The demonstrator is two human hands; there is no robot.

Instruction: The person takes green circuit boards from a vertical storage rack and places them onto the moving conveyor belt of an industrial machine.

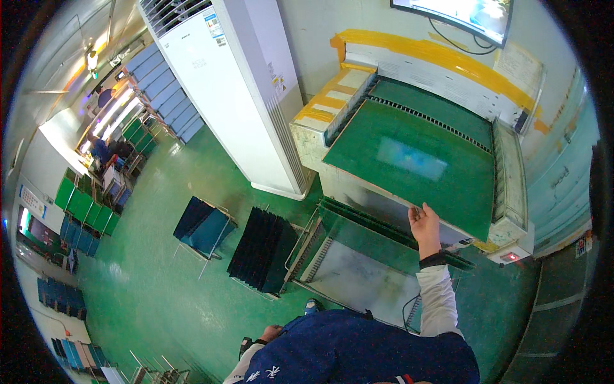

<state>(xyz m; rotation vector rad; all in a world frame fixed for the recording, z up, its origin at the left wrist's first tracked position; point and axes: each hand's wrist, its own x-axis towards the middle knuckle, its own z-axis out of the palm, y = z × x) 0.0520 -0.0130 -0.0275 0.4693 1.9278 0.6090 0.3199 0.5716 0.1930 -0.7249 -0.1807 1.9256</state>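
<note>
A large flat green panel [384, 137] lies on the machine bench in front of me, a bright reflection on its glossy face. At the panel's near edge my right hand [425, 229] grips it, thumb and fingers closed about the rim. My left hand [272, 332] hangs low by my body, well apart from the panel; its fingers are mostly hidden. Below the bench stands a wire-sided rack [358, 275] with several green panels upright in its far part.
Dark upright panels fill a rack [261, 251] to the left, with a smaller rack [206, 227] beyond. A tall white air conditioner [230, 89] stands left of the bench. A screen [464, 16] hangs above. A seated person [102, 150] is far left.
</note>
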